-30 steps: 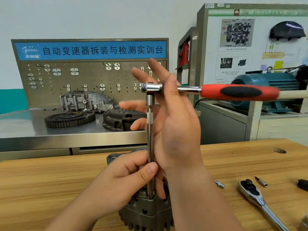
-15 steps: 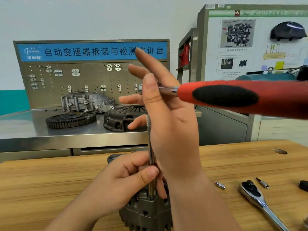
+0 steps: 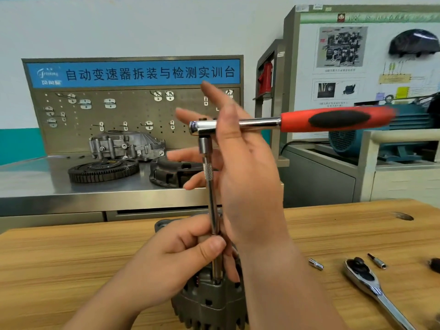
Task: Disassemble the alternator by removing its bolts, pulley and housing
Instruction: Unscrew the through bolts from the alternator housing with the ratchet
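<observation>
You are swinging the ratchet (image 3: 338, 119) back out to your right: half a second ago its red handle was sweeping round toward you, and now it is pointing right again, as it was a second ago. I am reading that as one full stroke on a bolt, so the loosening is going on rather than finishing. The bolt itself is hiding under the tool's tip, and I cannot tell how far it is backing out. The alternator (image 3: 209, 303) is standing on the desk (image 3: 71, 270) at the bottom edge of view, right under your hands, with the extension (image 3: 210, 194) rising upright from its top to the ratchet head.

Your left grip (image 3: 181, 253) is pinching the extension low down, thumb across the front, steadying it just above the alternator. Your right grip (image 3: 242, 167) is staying apart: fingers straight and fanned out behind the extension, the ratchet's steel shaft passing behind the thumb side of the hand, so you are pushing the tool round rather than clasping it
</observation>
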